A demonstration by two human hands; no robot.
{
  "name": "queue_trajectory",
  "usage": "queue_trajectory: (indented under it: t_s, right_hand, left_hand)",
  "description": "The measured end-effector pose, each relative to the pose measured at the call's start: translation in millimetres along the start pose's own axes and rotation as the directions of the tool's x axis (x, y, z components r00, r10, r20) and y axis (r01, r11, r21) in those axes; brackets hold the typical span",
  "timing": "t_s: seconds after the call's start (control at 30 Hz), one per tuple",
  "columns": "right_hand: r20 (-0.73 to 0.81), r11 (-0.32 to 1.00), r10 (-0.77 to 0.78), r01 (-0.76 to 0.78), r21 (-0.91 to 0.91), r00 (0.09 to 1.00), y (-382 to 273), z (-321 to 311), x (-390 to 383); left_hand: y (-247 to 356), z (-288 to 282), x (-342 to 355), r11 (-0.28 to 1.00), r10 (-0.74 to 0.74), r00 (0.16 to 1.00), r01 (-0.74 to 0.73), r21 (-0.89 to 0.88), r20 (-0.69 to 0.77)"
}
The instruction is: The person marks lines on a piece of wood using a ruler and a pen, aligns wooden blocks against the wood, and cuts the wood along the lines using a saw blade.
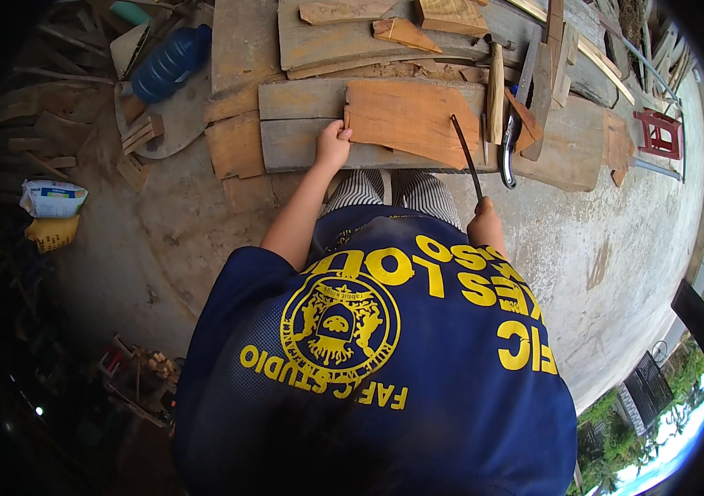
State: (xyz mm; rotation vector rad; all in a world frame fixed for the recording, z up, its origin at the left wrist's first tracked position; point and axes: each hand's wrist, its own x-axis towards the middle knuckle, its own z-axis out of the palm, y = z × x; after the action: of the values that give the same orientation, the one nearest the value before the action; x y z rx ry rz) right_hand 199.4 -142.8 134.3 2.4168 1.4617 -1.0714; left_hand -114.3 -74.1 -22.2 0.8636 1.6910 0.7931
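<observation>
A reddish-brown board (401, 122) lies on a weathered grey plank (301, 149). My left hand (332, 147) grips the board's left edge, fingers closed around it. My right hand (485, 217) is closed on a long, thin black tool (468, 159), whose far end reaches over the board's right part; whether it touches cannot be told. Right of the board lie a wooden-handled tool (496, 95), a thin metal tool (484, 140) and a handsaw with a black handle (508, 165).
Wood offcuts (451, 16) lie on the planks beyond. A blue water jug (170, 62) and two sacks (53, 198) are at left. A red plastic stool (658, 132) stands at right on the concrete floor (592, 248). Several scrap boards surround the work spot.
</observation>
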Motion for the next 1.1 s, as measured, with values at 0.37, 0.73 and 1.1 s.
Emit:
queue_trajectory:
  t_s: [0.37, 0.73, 1.1]
  right_hand:
    - [-0.235, 0.993, -0.060, 0.082, 0.088, 0.970, -44, -22, -8]
    - [-0.653, 0.992, -0.106, 0.127, -0.015, 0.750, -141, 84, 163]
    - [-0.631, 0.998, -0.053, 0.059, -0.013, 0.774, -147, 93, 162]
  left_hand:
    - [37, -15, -7, 0.973, -0.229, 0.929, 0.223, 0.055, 0.290]
    - [1, 10, -27, 0.972, -0.122, 0.988, 0.100, 0.212, 0.097]
    - [6, -10, -35, 0.954, 0.131, 0.979, -0.168, 0.247, 0.158]
